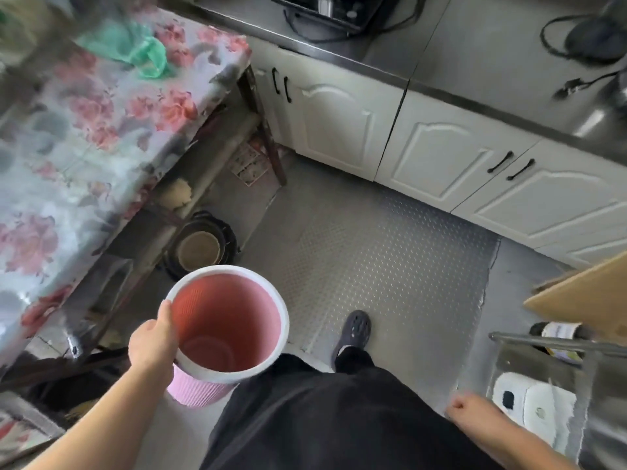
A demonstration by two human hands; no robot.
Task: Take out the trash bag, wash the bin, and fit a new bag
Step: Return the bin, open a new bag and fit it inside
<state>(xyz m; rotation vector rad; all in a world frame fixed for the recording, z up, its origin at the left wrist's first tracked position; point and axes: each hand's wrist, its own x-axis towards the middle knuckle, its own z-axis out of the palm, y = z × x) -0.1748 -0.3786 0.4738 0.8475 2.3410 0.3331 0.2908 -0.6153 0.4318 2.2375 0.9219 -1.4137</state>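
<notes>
Bin (226,320), pink with a white rim, hangs upright above the floor (390,259), carried just left of the person's dark trousers (322,418). Its inside is bare, with no bag in it, and the round bottom shows. Left hand (154,340) grips the bin's near-left rim, thumb over the white edge and fingers down the ribbed outer wall. Right hand (466,410) is well apart from the bin, on the far side of the trousers, loosely curled into a fist and holding nothing. One grey shoe (354,329) stands on the floor just right of the bin. Beyond the bin to the left stands a table (84,137) under a flowered cloth, and a green bag (135,50) lies on its far end. White cabinets (424,147) run beyond the bin to the right.
</notes>
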